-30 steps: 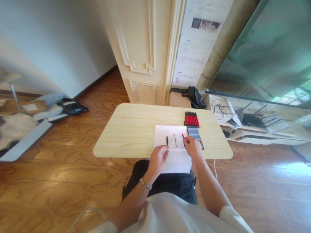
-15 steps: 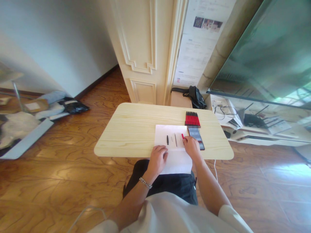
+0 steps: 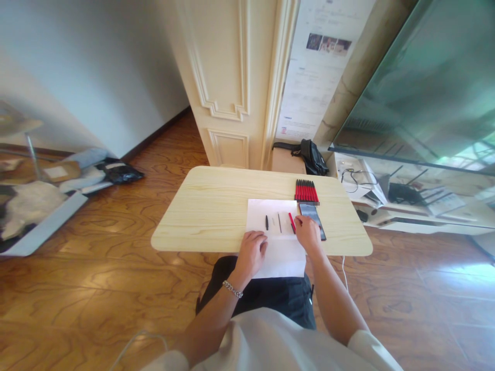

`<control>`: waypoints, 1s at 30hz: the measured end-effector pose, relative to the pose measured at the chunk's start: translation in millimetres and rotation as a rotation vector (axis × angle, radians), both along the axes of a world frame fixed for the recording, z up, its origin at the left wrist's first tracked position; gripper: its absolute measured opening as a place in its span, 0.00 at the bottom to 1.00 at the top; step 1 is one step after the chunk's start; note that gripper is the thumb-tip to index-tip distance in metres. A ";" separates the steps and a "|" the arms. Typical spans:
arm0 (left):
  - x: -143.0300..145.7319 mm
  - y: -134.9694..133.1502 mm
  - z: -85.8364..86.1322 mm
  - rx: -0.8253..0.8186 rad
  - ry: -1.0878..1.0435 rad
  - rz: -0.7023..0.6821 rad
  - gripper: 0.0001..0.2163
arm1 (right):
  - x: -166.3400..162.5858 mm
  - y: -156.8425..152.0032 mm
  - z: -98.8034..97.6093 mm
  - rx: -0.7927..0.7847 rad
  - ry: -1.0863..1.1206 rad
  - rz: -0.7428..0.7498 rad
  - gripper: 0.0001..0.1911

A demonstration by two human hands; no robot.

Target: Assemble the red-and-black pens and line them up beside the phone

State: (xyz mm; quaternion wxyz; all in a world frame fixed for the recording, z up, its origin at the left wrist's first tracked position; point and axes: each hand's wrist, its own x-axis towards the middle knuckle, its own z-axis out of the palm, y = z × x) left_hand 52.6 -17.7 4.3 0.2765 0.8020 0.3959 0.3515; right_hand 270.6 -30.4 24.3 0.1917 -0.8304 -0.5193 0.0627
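My right hand [image 3: 308,233] rests at the right edge of a white paper sheet [image 3: 276,260]. Its bent fingertips touch the near end of a red pen barrel [image 3: 291,222] that lies on the sheet. My left hand [image 3: 253,248], with a bracelet on the wrist, lies loosely curled on the paper's left side and nothing shows in it. Just beyond it on the sheet lie a short black pen part [image 3: 266,222] and a thin dark refill [image 3: 279,222]. A dark phone [image 3: 315,219] lies partly under my right hand.
A row of several red and black pens [image 3: 306,191] lies behind the phone on the pale wooden table [image 3: 212,206]. A black bag [image 3: 311,154] sits behind the table. A glass TV stand [image 3: 406,201] is at right. Clutter [image 3: 58,180] lies on the floor at left.
My right hand has shifted slightly right and nearer, so more of the red barrel now shows lying flat on the paper. My left hand has hardly moved.
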 end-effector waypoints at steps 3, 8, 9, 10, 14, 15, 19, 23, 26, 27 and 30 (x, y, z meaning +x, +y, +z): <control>0.0 -0.7 3.1 0.016 -0.024 0.006 0.08 | 1.9 -7.2 3.3 0.072 0.016 -0.009 0.17; -3.5 -7.1 10.4 0.036 -0.038 0.047 0.07 | 5.0 -15.5 6.0 0.093 0.023 -0.028 0.16; -4.4 -9.3 11.9 0.027 -0.034 0.046 0.07 | 5.2 -15.4 6.2 0.080 0.024 -0.024 0.16; -5.1 -11.8 13.3 0.014 -0.029 0.040 0.07 | 5.2 -14.6 6.2 0.066 0.026 -0.015 0.16; -5.6 -22.6 17.8 -0.067 -0.021 0.002 0.08 | 3.4 -5.4 4.5 -0.016 0.027 0.024 0.14; -5.1 -25.1 18.3 -0.089 -0.022 -0.006 0.08 | 2.7 -2.2 3.6 -0.045 0.026 0.025 0.14; -2.8 -32.9 17.4 -0.156 -0.034 -0.032 0.08 | -0.8 9.9 0.6 -0.151 0.010 -0.003 0.14; -0.9 -35.7 14.5 -0.201 -0.058 -0.049 0.09 | -4.0 17.0 1.9 -0.200 0.000 -0.033 0.16; 0.6 -35.1 14.6 -0.252 -0.087 -0.036 0.09 | -2.6 20.0 7.3 -0.223 0.002 -0.064 0.15; 1.2 -34.6 15.2 -0.274 -0.104 -0.030 0.10 | -1.5 20.2 9.7 -0.219 0.013 -0.075 0.15; 3.7 -32.9 18.0 -0.354 -0.193 -0.018 0.11 | -1.0 15.8 17.5 -0.116 0.139 -0.060 0.13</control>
